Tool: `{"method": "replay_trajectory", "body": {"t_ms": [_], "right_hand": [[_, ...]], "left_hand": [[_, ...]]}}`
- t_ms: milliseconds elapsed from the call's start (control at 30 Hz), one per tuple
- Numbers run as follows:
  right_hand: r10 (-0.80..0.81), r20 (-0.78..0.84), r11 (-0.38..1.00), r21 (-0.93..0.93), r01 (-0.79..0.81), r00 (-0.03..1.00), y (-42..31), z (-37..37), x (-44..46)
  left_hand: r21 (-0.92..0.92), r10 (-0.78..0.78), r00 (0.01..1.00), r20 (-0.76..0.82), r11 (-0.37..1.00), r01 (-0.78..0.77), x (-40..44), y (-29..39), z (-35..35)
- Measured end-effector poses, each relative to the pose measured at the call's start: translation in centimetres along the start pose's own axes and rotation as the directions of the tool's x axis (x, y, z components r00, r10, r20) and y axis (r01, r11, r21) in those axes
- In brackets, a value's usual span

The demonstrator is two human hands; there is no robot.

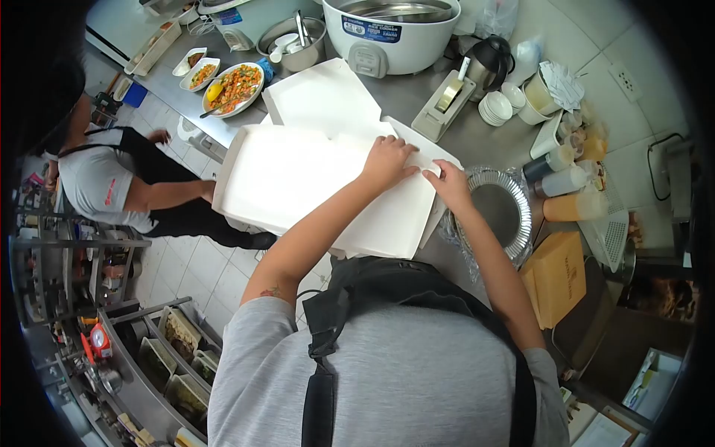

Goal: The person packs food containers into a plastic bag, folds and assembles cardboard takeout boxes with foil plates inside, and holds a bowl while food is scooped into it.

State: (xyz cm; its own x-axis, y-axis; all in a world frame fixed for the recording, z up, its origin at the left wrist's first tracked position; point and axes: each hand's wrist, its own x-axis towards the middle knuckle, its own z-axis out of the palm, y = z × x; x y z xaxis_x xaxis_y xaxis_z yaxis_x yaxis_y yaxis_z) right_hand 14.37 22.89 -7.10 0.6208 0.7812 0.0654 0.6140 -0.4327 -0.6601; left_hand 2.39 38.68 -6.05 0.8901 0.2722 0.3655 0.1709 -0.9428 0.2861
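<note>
A large white cardboard box (pixel 298 167), unfolded with its flaps spread, lies over the steel counter's edge in front of me. Near its right end my left hand (pixel 389 158) rests on the card, fingers spread and pointing to the right. Just beside it, my right hand (pixel 449 182) pinches the box's right edge between thumb and fingers. Another white flap (pixel 324 97) stands out at the far side of the box. A tape dispenser (pixel 445 106) sits on the counter just beyond my hands.
A rice cooker (pixel 395 37) stands at the back. Food plates (pixel 237 88) are at the back left, foil trays (pixel 525 216) and sauce bottles (pixel 573 207) to the right. A co-worker (pixel 119 179) stands on the left, near the box's left end.
</note>
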Motion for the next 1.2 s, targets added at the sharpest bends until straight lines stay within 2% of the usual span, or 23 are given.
{"method": "replay_trajectory", "body": {"t_ms": [67, 200, 300, 367, 467, 500, 567, 600, 800, 900, 1000, 1100, 1200], "right_hand": [[0.002, -0.058, 0.999, 0.051, 0.001, 0.998, -0.2, 0.1, 0.3], [-0.052, -0.101, 0.987, 0.144, 0.066, 0.994, -0.1, -0.3, 0.0], [-0.145, -0.132, 0.978, 0.133, 0.162, 0.981, 0.0, -0.2, -0.5], [-0.185, -0.099, 0.978, 0.077, 0.193, 0.978, 0.4, -0.2, -0.3], [-0.203, -0.025, 0.979, 0.003, 0.203, 0.979, 0.1, -0.9, -0.5], [-0.197, 0.001, 0.980, -0.022, 0.197, 0.980, -0.1, -1.2, -0.6], [-0.227, -0.001, 0.971, -0.078, 0.226, 0.974, -0.1, -1.3, -0.5], [-0.242, 0.002, 0.965, -0.105, 0.241, 0.970, 0.0, -1.2, -0.5], [-0.340, 0.175, 0.919, -0.149, 0.366, 0.924, -0.9, -2.3, 0.3], [-0.401, 0.176, 0.883, -0.186, 0.430, 0.899, -1.7, -2.9, 0.2], [-0.490, 0.164, 0.850, -0.130, 0.511, 0.856, -2.0, -2.8, -0.2], [-0.397, 0.148, 0.912, -0.052, 0.408, 0.906, -1.1, -2.6, 0.1], [-0.328, -0.095, 0.937, 0.097, 0.337, 0.940, -0.8, -3.3, 0.1]], "left_hand": [[0.018, -0.047, 0.984, 0.174, 0.999, 0.045, 0.8, 0.3, 0.4], [-0.060, -0.086, 0.983, 0.160, 0.994, 0.096, 1.4, 0.3, 1.3], [-0.074, -0.116, 0.966, 0.229, 0.988, 0.136, 1.7, 0.5, 1.4], [-0.084, -0.137, 0.958, 0.253, 0.983, 0.163, 1.7, 0.4, 1.8], [-0.163, -0.085, 0.995, 0.054, 0.982, 0.092, 0.8, -1.3, 1.3], [-0.068, -0.081, 0.996, 0.024, 0.994, 0.082, 0.5, -2.1, 0.6], [0.067, -0.137, 0.974, 0.183, 0.990, 0.126, 0.3, -3.7, -1.5], [0.065, -0.160, 0.959, 0.235, 0.987, 0.149, 0.2, -3.8, -2.1], [0.046, 0.065, 0.996, 0.056, 0.997, -0.067, -0.5, -2.7, -3.0], [0.106, 0.146, 0.988, 0.043, 0.983, -0.149, -0.6, -1.9, -3.3], [0.159, 0.186, 0.974, 0.129, 0.966, -0.205, -0.8, -0.6, -3.6], [0.201, 0.175, 0.979, 0.105, 0.960, -0.193, -0.9, -0.1, -3.8], [0.368, -0.047, 0.977, 0.207, 0.929, -0.033, -0.7, -1.5, -4.6]]}}
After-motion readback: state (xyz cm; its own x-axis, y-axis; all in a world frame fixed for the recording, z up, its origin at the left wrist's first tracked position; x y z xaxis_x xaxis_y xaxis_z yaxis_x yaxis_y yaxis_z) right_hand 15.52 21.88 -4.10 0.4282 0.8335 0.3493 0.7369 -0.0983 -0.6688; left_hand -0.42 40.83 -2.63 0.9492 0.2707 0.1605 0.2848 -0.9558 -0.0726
